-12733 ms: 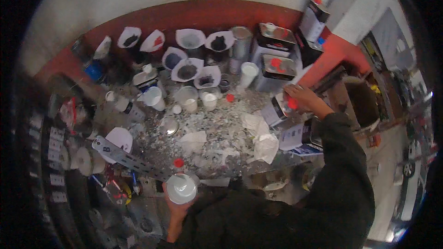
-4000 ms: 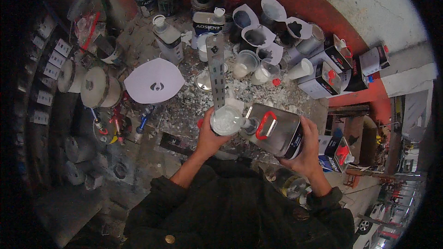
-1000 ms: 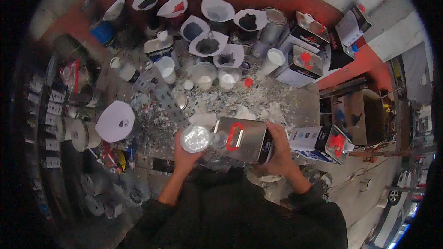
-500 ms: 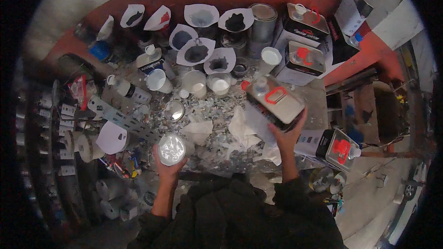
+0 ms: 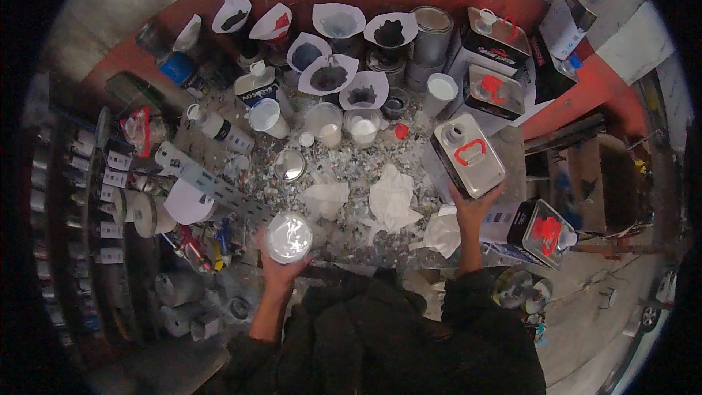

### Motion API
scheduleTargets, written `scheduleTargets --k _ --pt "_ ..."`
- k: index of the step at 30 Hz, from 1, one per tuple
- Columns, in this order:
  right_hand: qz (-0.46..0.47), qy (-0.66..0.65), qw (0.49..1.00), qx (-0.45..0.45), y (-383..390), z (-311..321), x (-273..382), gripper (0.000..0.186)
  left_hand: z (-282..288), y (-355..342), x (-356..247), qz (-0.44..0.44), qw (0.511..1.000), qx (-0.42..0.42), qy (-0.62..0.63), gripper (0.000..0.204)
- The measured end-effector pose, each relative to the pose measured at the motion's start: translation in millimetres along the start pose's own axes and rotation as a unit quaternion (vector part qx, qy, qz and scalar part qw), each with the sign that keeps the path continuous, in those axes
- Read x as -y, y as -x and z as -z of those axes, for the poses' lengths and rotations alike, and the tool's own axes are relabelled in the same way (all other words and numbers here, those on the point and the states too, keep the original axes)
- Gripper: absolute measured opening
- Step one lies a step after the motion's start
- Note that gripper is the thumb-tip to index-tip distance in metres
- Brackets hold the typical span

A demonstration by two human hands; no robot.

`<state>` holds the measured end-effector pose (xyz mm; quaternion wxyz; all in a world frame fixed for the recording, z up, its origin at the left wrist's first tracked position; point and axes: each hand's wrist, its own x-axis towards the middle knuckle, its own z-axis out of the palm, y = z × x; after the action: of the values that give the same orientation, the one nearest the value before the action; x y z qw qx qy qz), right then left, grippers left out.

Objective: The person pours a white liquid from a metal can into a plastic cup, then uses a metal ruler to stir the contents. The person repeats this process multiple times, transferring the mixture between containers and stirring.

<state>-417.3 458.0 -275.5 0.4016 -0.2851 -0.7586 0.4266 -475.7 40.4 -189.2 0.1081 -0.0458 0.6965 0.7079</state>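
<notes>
- Liquid (image 5: 289, 235), pale and shiny, lies in the cup (image 5: 311, 243) in the head view; that much looks done.
- Can (image 5: 482, 174): its spout (image 5: 454, 133) shows no red cap, so closing it seems undone. A red cap (image 5: 401, 131) lies on the tabletop (image 5: 340, 238) left of the spout; whether it belongs there, I cannot tell.
- Cup's place: near the tabletop's front edge, left of the middle, in the left hand (image 5: 282, 262). Its mouth faces up, long axis about upright.
- Strip (image 5: 216, 189): slants from upper left down to the cup's rim; whether its end is inside, I cannot tell.
- Can's place: to the right, beyond the towels (image 5: 393, 199). Its top faces up; the top's long axis runs from the spout, far left, to the near right corner.
- Left fingers curl round the cup, partly hidden.
- Right hand (image 5: 475, 206): fingers spread, clasping the can's near end; whether its base touches the tabletop is hidden.
</notes>
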Motion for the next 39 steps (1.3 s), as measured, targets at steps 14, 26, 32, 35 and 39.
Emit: scheduleTargets --k 14,26,32,35,39 --pt "0.103 -0.091 0.953 0.271 31.1 6.8 218.6 0.049 -7.7 -14.0 -17.6 -0.087 0.976 0.189 -0.069 0.107" --pt "0.228 0.03 0.806 0.546 0.9 -62.4 323.2 0.031 -12.8 -9.4 -51.6 -0.084 0.931 0.355 0.01 0.099" --pt "0.335 0.015 0.807 0.485 0.0 -26.3 361.9 0.02 -11.0 -11.5 -44.7 -0.122 0.923 0.363 0.039 0.099" --pt "0.372 0.005 0.794 0.48 -5.6 -18.5 389.1 0.017 -3.7 -13.7 -46.8 -0.142 0.923 0.356 0.027 0.098" --pt "0.371 -0.028 0.784 0.497 -13.5 -17.2 386.6 0.012 -4.4 -17.3 -59.8 -0.148 0.919 0.366 -0.008 0.097"
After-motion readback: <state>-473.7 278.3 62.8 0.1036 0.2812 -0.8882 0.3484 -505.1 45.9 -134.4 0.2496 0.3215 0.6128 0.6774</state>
